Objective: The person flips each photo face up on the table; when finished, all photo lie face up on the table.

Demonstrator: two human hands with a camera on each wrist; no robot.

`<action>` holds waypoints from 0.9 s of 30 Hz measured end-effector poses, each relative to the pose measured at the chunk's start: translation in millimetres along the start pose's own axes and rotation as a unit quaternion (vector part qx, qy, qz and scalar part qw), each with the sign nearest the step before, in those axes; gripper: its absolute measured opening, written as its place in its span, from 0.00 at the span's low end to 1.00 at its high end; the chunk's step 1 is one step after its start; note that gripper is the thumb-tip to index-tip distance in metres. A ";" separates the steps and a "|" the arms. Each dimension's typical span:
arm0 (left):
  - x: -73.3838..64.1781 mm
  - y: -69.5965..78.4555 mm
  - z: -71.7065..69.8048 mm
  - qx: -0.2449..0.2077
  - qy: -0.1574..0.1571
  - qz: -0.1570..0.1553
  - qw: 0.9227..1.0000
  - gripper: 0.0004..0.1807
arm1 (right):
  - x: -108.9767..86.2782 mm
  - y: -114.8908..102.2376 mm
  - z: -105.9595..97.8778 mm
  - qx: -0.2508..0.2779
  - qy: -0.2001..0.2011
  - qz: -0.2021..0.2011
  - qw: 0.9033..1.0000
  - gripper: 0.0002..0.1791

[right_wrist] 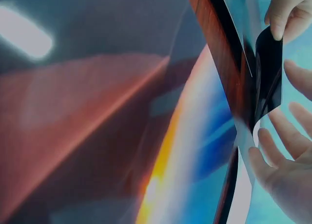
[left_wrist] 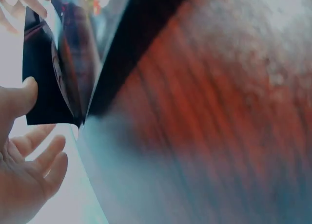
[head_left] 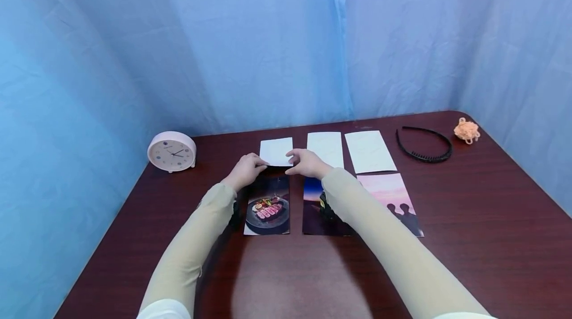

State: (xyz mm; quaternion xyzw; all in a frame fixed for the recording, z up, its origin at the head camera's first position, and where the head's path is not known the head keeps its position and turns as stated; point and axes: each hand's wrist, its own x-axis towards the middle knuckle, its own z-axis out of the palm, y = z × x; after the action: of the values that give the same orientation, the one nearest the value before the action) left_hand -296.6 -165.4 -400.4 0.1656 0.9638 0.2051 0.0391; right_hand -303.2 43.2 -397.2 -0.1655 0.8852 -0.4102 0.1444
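Observation:
My left hand (head_left: 247,170) pinches a photo print (head_left: 276,152) at its near left corner. The print's white back faces up in the head view, and its near edge is raised. In the left wrist view the left thumb lies on the dark picture side of the print (left_wrist: 41,73). My right hand (head_left: 308,162) is at the print's right edge, thumb and fingers spread apart; the right wrist view shows these fingers (right_wrist: 287,141) loosely extended beside the print. Just nearer lies a food photo (head_left: 268,207), with slices of meat on a dark plate.
Right of the hands lie two white-backed sheets (head_left: 325,148) (head_left: 370,151). Nearer are a dark blue photo (head_left: 313,212), partly under the right sleeve, and a pink sky photo (head_left: 393,195). A white clock (head_left: 172,152) stands left; a black headband (head_left: 424,156) and peach hair tie (head_left: 466,130) lie right.

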 end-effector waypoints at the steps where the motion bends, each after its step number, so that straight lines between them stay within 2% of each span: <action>1: -0.6 -1.4 -0.9 -0.014 -0.001 0.005 1.000 0.13 | 0.2 0.5 -0.3 0.001 0.007 -0.002 1.000 0.29; 6: -2.8 -7.0 -5.2 -0.062 -0.004 0.019 0.998 0.13 | -0.8 0.7 -2.7 -0.005 0.031 -0.019 0.999 0.24; 11: -5.0 -7.2 -9.8 -0.126 0.031 0.017 0.991 0.14 | -2.4 3.4 -3.8 -0.010 0.040 -0.031 0.999 0.17; 14: -5.9 -6.8 -12.7 -0.171 0.064 0.009 0.983 0.15 | -2.9 4.8 -3.6 -0.003 0.051 -0.038 0.998 0.16; 21: -10.7 -8.6 -19.3 -0.243 0.129 -0.005 0.961 0.14 | -2.7 5.8 -0.6 0.018 0.083 -0.062 0.994 0.12; 27: -14.2 -3.2 -24.8 -0.284 0.158 0.002 0.946 0.14 | -2.3 8.3 -1.0 0.055 0.131 -0.072 0.987 0.10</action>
State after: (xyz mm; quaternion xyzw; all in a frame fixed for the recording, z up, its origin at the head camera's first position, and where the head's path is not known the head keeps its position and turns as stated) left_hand -287.8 -182.3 -379.0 0.1148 0.8590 0.4942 -0.0684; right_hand -302.9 49.9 -402.7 -0.1654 0.8584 -0.4856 0.0060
